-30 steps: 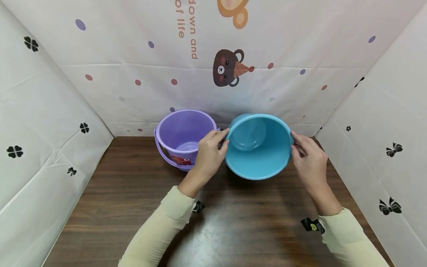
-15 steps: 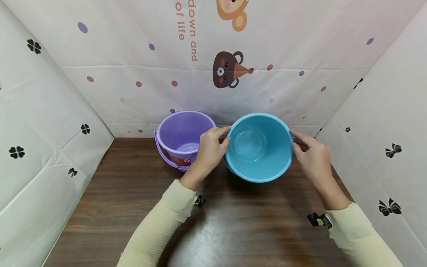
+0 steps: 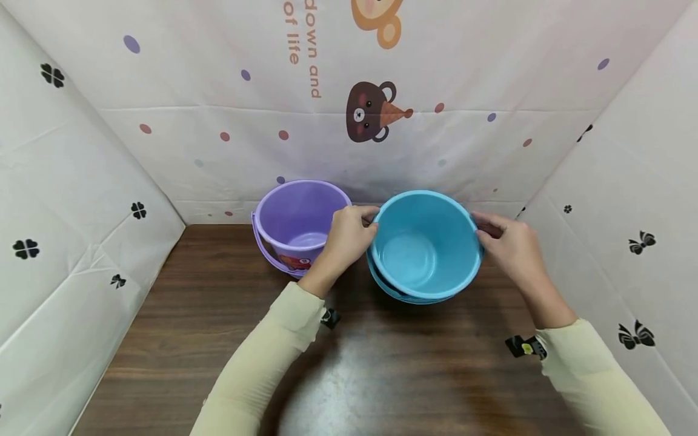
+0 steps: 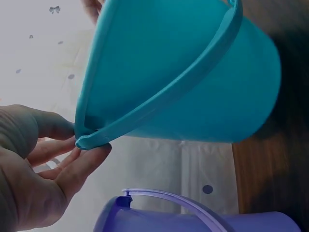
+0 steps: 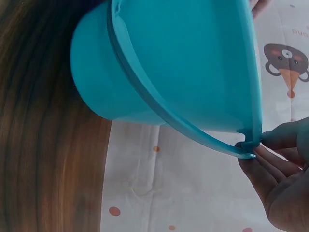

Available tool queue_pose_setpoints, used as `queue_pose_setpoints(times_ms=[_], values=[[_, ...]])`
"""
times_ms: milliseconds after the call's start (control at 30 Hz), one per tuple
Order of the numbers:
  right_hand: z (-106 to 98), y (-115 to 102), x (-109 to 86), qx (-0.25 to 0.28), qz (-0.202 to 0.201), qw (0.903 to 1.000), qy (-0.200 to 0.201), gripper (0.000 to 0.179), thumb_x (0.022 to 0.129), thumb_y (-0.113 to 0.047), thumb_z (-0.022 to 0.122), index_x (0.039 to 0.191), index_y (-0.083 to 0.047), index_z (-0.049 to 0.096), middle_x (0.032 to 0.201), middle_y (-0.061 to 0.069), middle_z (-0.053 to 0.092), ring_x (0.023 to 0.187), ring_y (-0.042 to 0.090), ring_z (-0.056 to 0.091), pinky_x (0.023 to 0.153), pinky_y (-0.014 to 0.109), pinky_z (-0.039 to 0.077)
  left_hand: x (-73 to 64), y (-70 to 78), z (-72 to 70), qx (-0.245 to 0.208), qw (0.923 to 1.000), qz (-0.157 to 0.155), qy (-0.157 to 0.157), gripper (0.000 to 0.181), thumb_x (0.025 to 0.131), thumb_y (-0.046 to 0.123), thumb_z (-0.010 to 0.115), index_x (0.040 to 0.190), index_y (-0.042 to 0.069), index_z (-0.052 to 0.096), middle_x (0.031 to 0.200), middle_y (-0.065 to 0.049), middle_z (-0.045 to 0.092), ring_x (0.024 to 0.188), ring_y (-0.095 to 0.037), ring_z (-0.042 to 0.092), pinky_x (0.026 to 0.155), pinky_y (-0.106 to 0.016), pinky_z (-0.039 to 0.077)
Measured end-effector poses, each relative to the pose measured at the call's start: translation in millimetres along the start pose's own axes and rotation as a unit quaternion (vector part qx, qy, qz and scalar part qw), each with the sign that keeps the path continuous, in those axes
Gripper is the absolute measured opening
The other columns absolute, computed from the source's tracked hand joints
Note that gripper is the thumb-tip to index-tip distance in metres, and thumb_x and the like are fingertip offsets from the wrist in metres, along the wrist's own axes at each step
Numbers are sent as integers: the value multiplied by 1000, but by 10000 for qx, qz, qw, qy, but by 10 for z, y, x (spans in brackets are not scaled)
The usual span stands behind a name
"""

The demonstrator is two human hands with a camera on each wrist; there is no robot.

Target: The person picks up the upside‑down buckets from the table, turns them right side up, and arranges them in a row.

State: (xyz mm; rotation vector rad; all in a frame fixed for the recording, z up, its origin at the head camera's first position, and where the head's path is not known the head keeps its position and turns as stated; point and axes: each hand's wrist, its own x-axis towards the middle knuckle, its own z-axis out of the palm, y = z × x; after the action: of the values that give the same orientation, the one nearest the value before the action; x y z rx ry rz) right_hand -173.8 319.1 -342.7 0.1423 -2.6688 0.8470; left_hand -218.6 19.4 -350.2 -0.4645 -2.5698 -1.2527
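Observation:
Both hands hold a light blue bucket (image 3: 425, 242) at the right of the middle in the head view, its mouth facing up and tilted slightly toward me. My left hand (image 3: 348, 237) pinches the left side of its rim, where the handle (image 4: 169, 92) joins. Opposite, my right hand (image 3: 511, 251) pinches the right rim at the other handle joint, as the right wrist view also shows. The blue handle hangs down along the near side. Just left of it stands a purple bucket (image 3: 302, 209), upright, partly covered by my left hand in the head view.
Brown wood-grain table (image 3: 180, 339) lies under everything. A printed cloth wall (image 3: 218, 79) rises right behind the buckets. White side walls (image 3: 71, 230) slant in at left and right. The purple bucket's handle (image 3: 267, 251) droops at its front left.
The blue bucket has turned more upright, its mouth swinging from facing me toward facing up. My right hand has shifted slightly right. The purple bucket has stayed put.

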Motion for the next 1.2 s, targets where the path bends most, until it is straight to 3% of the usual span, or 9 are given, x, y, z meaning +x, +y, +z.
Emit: queue_pose_setpoints(times_ms=[167, 267, 467, 567, 733, 933, 1033, 1133, 1200], values=[[27, 25, 59, -53, 136, 9997, -172, 36, 93, -16, 61, 128, -12, 63, 117, 17, 69, 102, 32, 69, 77, 41, 58, 59, 13, 1, 162, 9997, -139, -146, 28, 85, 9, 62, 109, 15, 75, 83, 2, 73, 77, -8, 67, 62, -19, 54], [31, 29, 93, -90, 195, 9994, -280, 36, 94, -17, 60, 129, -10, 62, 118, 19, 68, 103, 35, 68, 80, 49, 56, 83, 12, 4, 295, 9991, -206, -206, 27, 84, 8, 62, 106, 14, 76, 80, 3, 72, 72, -8, 63, 59, -18, 50], [50, 49, 168, -166, 312, 9980, -519, 38, 95, -19, 59, 131, -8, 61, 121, 18, 67, 106, 35, 66, 83, 51, 56, 127, -20, 22, 472, 9970, -337, -520, 18, 84, 9, 61, 92, 13, 77, 63, 3, 59, 56, -9, 43, 50, -19, 34], [67, 53, 201, -119, 409, 9969, -665, 39, 95, -21, 58, 132, -7, 59, 122, 19, 66, 108, 37, 65, 84, 51, 55, 148, -25, 32, 480, 9959, -452, -619, 19, 84, 9, 60, 93, 12, 77, 64, 2, 59, 58, -10, 45, 50, -20, 35], [89, 62, 237, -100, 545, 9952, -803, 42, 95, -24, 59, 134, -7, 58, 124, 21, 64, 110, 39, 63, 85, 52, 54, 188, -23, 80, 591, 9938, -679, -660, 26, 84, 8, 59, 104, 13, 76, 84, 2, 71, 73, -13, 57, 58, -23, 45], [108, 93, 268, -267, 678, 9922, -1010, 44, 96, -30, 58, 133, -7, 58, 128, 21, 62, 114, 40, 60, 88, 55, 53, 216, -17, 164, 818, 9911, -813, -669, 20, 86, 7, 55, 90, 10, 75, 70, 0, 57, 60, -11, 42, 51, -23, 35], [122, 108, 282, -281, 688, 9907, -1140, 44, 96, -31, 57, 133, -7, 58, 129, 22, 61, 114, 40, 60, 88, 55, 53, 222, -10, 187, 952, 9894, -859, -679, 24, 87, 7, 53, 95, 11, 75, 77, -4, 65, 62, -11, 48, 53, -23, 38], [133, 118, 288, -265, 660, 9899, -1223, 46, 96, -31, 56, 135, -6, 56, 131, 23, 59, 115, 41, 59, 89, 56, 52, 225, -1, 192, 1070, 9888, -868, -580, 34, 87, 8, 53, 114, 16, 73, 108, -1, 73, 81, -11, 62, 61, -25, 47], [135, 128, 281, -221, 640, 9894, -1285, 48, 97, -31, 55, 138, -6, 52, 134, 23, 57, 118, 42, 57, 91, 57, 50, 221, -1, 187, 1114, 9880, -874, -611, 34, 89, 10, 53, 116, 16, 72, 109, -2, 72, 85, -15, 64, 64, -28, 48]])
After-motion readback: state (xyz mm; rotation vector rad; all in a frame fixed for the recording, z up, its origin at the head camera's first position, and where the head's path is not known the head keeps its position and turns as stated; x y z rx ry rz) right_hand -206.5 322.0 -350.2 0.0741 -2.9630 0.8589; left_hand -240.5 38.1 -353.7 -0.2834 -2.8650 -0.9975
